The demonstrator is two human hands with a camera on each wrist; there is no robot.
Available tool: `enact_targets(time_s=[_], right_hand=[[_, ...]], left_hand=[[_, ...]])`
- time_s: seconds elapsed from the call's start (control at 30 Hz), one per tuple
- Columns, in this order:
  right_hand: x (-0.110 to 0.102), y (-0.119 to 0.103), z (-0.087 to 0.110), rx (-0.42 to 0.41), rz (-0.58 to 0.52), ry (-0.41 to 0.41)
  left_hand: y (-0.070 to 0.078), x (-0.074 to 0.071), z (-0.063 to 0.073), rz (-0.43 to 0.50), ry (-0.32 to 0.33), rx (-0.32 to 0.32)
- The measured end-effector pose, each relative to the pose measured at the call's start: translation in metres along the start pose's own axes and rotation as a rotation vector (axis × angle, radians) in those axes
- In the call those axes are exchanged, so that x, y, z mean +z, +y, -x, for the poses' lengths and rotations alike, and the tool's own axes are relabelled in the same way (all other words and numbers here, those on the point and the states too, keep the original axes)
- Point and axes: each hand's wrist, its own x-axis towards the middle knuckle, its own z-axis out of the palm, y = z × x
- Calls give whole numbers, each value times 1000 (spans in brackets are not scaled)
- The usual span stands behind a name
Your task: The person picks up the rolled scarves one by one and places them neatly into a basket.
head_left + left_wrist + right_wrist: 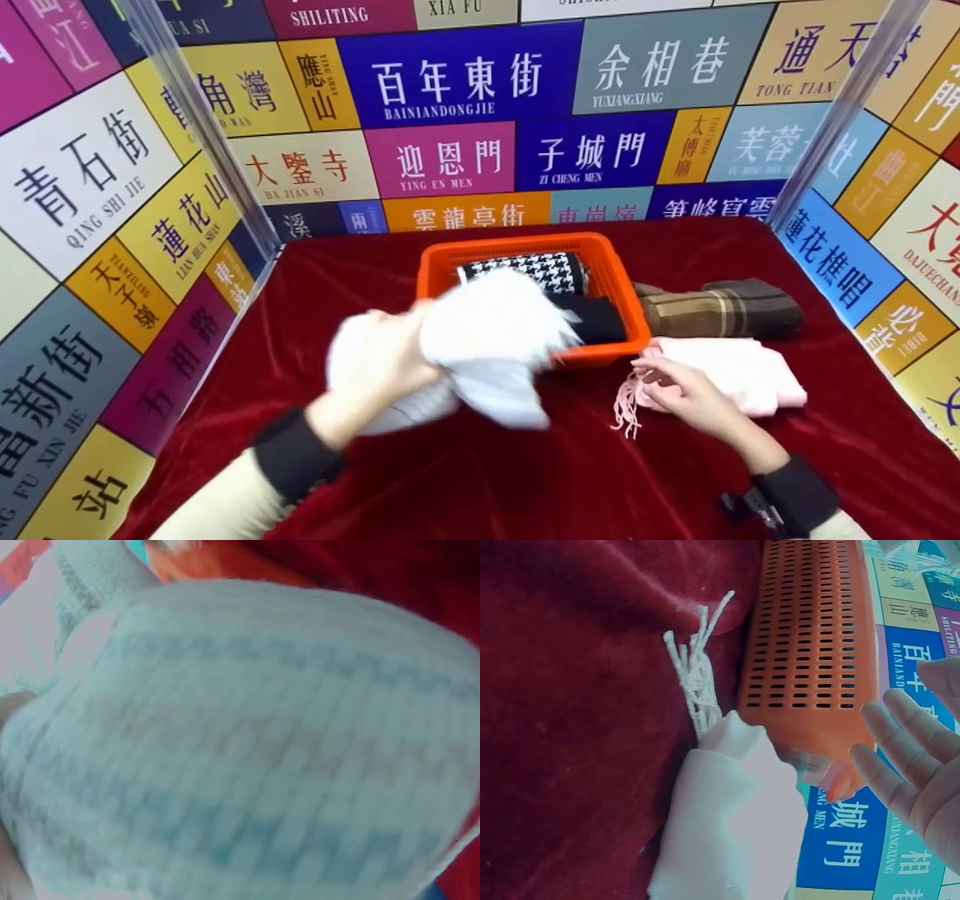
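My left hand [394, 352] grips a white fringed scarf [491, 322] in the air at the near-left side of the orange basket [637, 330]. The scarf overlaps the basket's front rim in the head view and hangs down in a loose bundle. Its knitted stripes fill the left wrist view, and most of the holding fingers are hidden there. My right hand [690, 394] hovers with spread, relaxed fingers over the fringed end of a folded pink scarf [761, 375]. In the right wrist view, nothing lies within its fingers [900, 712].
Inside the basket lie a black-and-white houndstooth roll [536, 270] and a black cloth [600, 319]. A brown plaid rolled scarf [720, 309] lies right of the basket. Dark red velvet [525, 480] covers the table, and lettered panels [457, 82] with clear posts surround it.
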Motion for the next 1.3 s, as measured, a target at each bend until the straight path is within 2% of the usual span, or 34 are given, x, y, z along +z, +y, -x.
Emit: enact_targets(time_s=[0.1, 0.13, 0.23, 0.3, 0.4, 0.47, 0.53, 0.6, 0.7, 0.8, 0.9, 0.93, 1.1, 1.2, 1.3], right_hand=[[-1, -4, -1, 22, 14, 39], [-2, -6, -2, 33, 17, 53], [-3, -9, -4, 77, 23, 82], [-2, -10, -6, 95, 27, 100], [2, -4, -8, 104, 18, 132], [6, 1, -9, 66, 1, 148], [13, 7, -9, 9, -12, 131], [20, 7, -9, -58, 18, 65], [34, 3, -10, -140, 169, -101], [47, -3, -10, -113, 336, -343], [54, -4, -12, -55, 426, -512], [56, -3, -14, -46, 443, -535], [58, 6, -20, -120, 490, -547], [58, 13, -20, -120, 456, -575], [56, 20, -20, -86, 401, -607]], left_hand=[[34, 9, 0, -41, -128, 73], [45, 13, 0, -26, -196, 80], [74, 30, -1, 100, -413, 67], [88, 45, -4, 176, -517, 38], [101, 69, -10, 217, -577, 17], [107, 83, -13, 213, -604, 0], [111, 94, -16, 225, -644, -21], [115, 104, -18, 241, -697, -47], [118, 118, -21, 253, -782, -71], [120, 126, -19, 237, -867, -69], [121, 128, -15, 244, -924, -56], [121, 126, -14, 255, -929, -53], [111, 116, 1, 278, -959, -15], [100, 110, 16, 216, -961, 20], [83, 107, 33, 226, -938, 8]])
